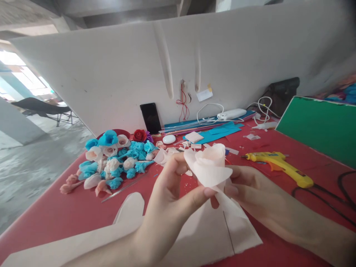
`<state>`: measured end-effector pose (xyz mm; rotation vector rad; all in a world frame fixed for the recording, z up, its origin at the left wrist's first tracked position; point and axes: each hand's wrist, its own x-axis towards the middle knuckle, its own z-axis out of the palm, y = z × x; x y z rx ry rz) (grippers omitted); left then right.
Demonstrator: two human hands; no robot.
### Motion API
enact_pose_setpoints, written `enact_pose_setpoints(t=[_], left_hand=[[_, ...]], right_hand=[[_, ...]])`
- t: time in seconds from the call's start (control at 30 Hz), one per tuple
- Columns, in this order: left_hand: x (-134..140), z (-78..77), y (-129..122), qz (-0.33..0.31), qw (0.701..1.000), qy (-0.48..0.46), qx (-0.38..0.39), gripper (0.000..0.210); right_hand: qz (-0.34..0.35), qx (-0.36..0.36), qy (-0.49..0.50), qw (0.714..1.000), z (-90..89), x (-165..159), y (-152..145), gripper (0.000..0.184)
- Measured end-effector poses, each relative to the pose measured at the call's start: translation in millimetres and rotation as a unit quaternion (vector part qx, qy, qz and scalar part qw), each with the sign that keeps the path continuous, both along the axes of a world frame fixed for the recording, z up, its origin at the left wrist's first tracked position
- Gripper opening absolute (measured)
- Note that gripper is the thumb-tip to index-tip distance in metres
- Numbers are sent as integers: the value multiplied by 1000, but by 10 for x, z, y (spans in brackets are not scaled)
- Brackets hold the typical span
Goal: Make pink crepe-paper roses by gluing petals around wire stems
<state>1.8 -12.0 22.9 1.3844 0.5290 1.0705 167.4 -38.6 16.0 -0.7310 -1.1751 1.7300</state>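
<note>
The left hand (pixel 167 200) had its thumb and fingers pinched on the base and left side of a flower (pixel 211 178), and the right hand (pixel 258 196) gripped the same base from the right with thumb and forefinger close together. The flower was held upright above the table (pixel 69 215), pale pinkish-white, thin and slightly see-through at the edges. A curled cup of overlapping layers formed its middle; a broader petal wrapped the front, its rim flaring to both sides. From the base a pale strip (pixel 236 209) trailed down to the right. Underneath lay a pale sheet (pixel 205 237) with a dark line across it, and rounded cut pieces (pixel 130 207) lay left of the hands. Farther out were blue and pale blooms (pixel 111 159) on the left and a yellow glue gun (pixel 280 165) on the right.
</note>
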Motion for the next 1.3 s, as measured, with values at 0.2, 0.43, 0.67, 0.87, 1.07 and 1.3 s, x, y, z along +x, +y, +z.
enact_pose_setpoints(t=[0.2, 0.43, 0.67, 0.87, 1.07, 1.3], left_hand=[[35, 52, 28, 64, 998, 16, 8, 33], [14, 78, 53, 83, 996, 17, -12, 42], [-15, 32, 9, 48, 998, 31, -6, 34], [-8, -6, 103, -28, 998, 44, 33, 66], [-22, -90, 124, -24, 989, 92, 111, 76], [-56, -129, 132, 59, 938, 192, 283, 89]], right_hand=[[3, 2, -14, 1000, -19, -10, 13, 19], [-4, -3, -65, 998, 7, -21, -8, 29], [9, -13, -40, 999, 102, 18, 5, 18], [-20, -20, -170, 985, 176, 131, 25, 14], [-44, 32, -320, 946, 301, 156, -4, 11], [-79, 80, -369, 923, 255, 145, -6, 10]])
